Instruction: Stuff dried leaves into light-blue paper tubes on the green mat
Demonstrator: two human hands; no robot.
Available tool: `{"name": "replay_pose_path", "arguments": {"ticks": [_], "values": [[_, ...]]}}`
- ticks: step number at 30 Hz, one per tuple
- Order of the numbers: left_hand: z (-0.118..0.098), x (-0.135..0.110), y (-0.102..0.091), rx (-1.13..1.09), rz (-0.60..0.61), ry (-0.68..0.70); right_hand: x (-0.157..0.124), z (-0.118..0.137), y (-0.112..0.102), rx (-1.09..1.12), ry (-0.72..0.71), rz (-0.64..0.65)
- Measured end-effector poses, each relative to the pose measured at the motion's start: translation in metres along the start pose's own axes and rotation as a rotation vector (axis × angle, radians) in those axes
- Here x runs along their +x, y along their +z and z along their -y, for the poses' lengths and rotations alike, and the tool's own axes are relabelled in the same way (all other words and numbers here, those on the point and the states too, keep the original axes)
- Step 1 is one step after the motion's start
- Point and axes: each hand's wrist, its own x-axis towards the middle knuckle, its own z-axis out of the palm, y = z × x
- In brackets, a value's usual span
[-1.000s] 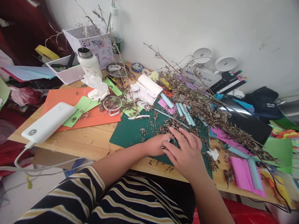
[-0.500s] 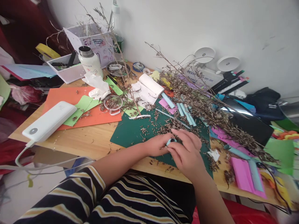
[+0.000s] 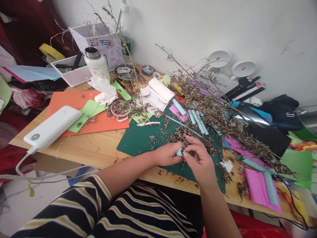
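Note:
Both my hands meet over the dark green cutting mat (image 3: 138, 140) near the table's front edge. My left hand (image 3: 168, 153) and my right hand (image 3: 199, 158) pinch a small rolled piece of light blue paper (image 3: 179, 151) between their fingertips. Dried leaf bits lie scattered on the mat around the hands. A heap of dried twigs (image 3: 218, 115) stretches from behind the hands to the right. Several light blue paper rolls (image 3: 196, 119) lie on the mat just beyond my fingers.
A white power bank (image 3: 51, 127) with a cable lies at the left on orange paper (image 3: 74, 109). A white bottle (image 3: 96, 64), a clear dish (image 3: 120, 108), pink paper (image 3: 257, 186) and a black tablet (image 3: 262, 130) crowd the wooden table (image 3: 94, 150).
My right hand lifted from lying flat on the mat and curled its fingers. The small blue paper roll came up between both hands' fingertips.

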Motion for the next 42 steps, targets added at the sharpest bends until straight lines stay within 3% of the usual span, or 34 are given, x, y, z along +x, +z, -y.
{"name": "replay_pose_path", "arguments": {"ticks": [3, 8, 13, 16, 23, 30, 42], "values": [[0.001, 0.000, 0.001, 0.000, -0.002, 0.020, 0.002, 0.003, -0.005, -0.060, -0.040, 0.009], [0.002, -0.001, 0.002, 0.003, -0.005, 0.025, 0.008, 0.014, -0.014, -0.403, -0.261, 0.045], [0.002, -0.001, 0.001, 0.022, 0.007, 0.016, 0.009, 0.024, -0.022, -0.604, -0.272, 0.223], [0.001, -0.001, 0.001, 0.031, 0.010, -0.003, 0.008, 0.023, -0.026, -0.599, -0.268, 0.277], [0.000, -0.001, 0.001, 0.007, 0.000, -0.001, 0.009, 0.012, -0.030, -0.448, -0.259, 0.167], [0.000, 0.000, 0.000, 0.019, 0.008, -0.003, 0.010, 0.014, -0.030, -0.489, -0.380, 0.153], [-0.001, 0.000, 0.001, 0.029, 0.020, -0.013, 0.024, 0.027, -0.045, -0.623, -0.452, 0.394]]}}
